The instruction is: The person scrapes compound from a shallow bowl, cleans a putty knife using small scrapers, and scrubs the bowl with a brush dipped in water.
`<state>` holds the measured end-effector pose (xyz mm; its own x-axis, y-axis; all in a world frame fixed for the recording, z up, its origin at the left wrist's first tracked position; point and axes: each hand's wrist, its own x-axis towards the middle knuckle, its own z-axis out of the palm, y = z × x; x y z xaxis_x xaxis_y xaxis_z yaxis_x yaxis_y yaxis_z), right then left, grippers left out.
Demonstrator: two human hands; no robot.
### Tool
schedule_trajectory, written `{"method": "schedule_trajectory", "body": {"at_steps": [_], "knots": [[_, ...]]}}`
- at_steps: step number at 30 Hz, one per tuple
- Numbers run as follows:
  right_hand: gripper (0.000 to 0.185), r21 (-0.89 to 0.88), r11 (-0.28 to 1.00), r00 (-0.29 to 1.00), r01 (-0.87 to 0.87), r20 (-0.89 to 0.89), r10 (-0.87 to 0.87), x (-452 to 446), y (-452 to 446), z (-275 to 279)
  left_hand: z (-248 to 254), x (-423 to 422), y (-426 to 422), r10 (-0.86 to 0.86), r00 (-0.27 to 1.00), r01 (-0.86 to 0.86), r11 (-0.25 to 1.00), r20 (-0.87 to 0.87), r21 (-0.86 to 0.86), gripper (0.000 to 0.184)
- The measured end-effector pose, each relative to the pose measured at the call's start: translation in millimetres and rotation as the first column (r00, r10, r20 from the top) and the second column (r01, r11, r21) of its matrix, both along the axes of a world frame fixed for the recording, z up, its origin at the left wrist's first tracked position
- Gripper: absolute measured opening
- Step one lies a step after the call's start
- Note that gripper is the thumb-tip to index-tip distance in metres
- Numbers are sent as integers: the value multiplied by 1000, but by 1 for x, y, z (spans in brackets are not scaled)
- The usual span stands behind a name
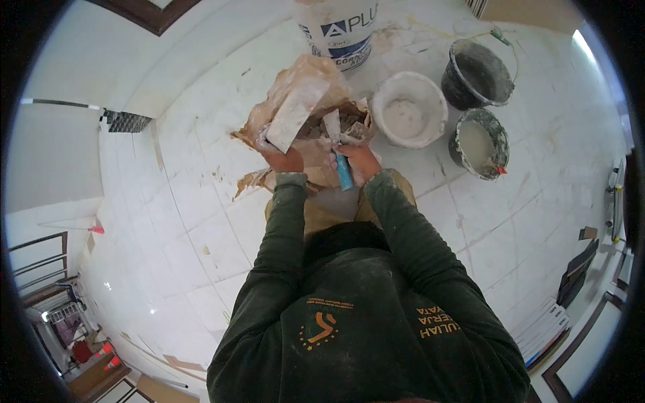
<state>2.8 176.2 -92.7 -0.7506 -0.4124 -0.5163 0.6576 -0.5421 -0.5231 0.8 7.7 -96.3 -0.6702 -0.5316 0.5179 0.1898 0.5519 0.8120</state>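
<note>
We had the putty knife with a blue handle and a pale metal blade (pixel 345 174) at the mouth of the crumpled, torn brown paper bag (pixel 312 70), its blade pointing to the far side over grey-brown lumps (pixel 313 127) inside. Our right hand (pixel 364 161) held it, fingers curled around the blue handle. Just to the left, our left hand (pixel 287 160) had its fingers closed on the near end of a flat, pale rectangular plate (pixel 299 114), which slanted toward the far right across the bag. The bag lay on the white tiled floor (pixel 201 201). Just right of it was a round white bucket with pale residue inside (pixel 381 107); farther right were a dark, smeared bucket (pixel 461 94) and, nearer us, a black bucket of pale mixture (pixel 500 134). Beyond the bag was a large white pail with blue lettering (pixel 336 50).
</note>
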Motion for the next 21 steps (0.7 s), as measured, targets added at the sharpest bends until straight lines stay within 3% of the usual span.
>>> {"method": "schedule_trajectory", "body": {"at_steps": [2, 4, 5, 6, 7, 8, 10, 11, 13, 16, 17, 19, 21], "knots": [[16, -4, 1000, 1000, -10, -12, 10, -1, 4, -2, -2, 1, -1, 94, 995, -95, 995, -26, -21, 34], [19, 122, 993, 997, 2, -75, 7, 0, 8, -2, -8, 5, -8, 109, 994, -109, 993, -10, -34, 35], [19, 119, 993, 997, 7, -80, 2, 2, 11, -2, -6, 7, -10, 10, 1000, -15, 961, 20, 278, 35], [23, 158, 986, 996, 56, -75, -45, 3, 17, -1, -5, 9, -10, -95, 995, 68, 823, 18, 563, 35], [26, 197, 975, 993, 104, -70, -92, 4, 24, -3, 7, 12, -2, -160, 984, 170, 674, -83, 718, 37], [26, 198, 974, 993, 110, -74, -97, 6, 33, -8, 19, 17, 1, -165, 982, 177, 673, -87, 718, 37], [33, 605, 774, 978, 186, -193, -84, 12, 54, -17, 35, 28, 8, -335, 934, 210, 243, -121, 947, 39], [33, 607, 772, 978, 187, -192, -86, 16, 64, -5, 37, 31, 12, -338, 933, 210, 241, -121, 948, 39], [35, 541, 777, 898, 322, -435, -69, 28, 87, 22, 37, 40, 23, -508, 856, 187, 127, -98, 974, 43], [37, 406, 846, 868, 346, -482, -124, 44, 111, 30, 12, 47, 40, -616, 784, 168, 84, -81, 982, 44], [37, 410, 841, 867, 354, -480, -131, 49, 118, 34, 7, 49, 46, -623, 778, 167, 79, -81, 983, 44], [36, 437, 827, 865, 355, -488, -114, 58, 131, 44, 0, 52, 58, -742, 646, 188, -71, -178, 980, 40], [32, 484, 798, 890, 359, -436, -136, 65, 145, 47, -3, 57, 73, -791, 589, 157, -85, -163, 984, 40]]}}
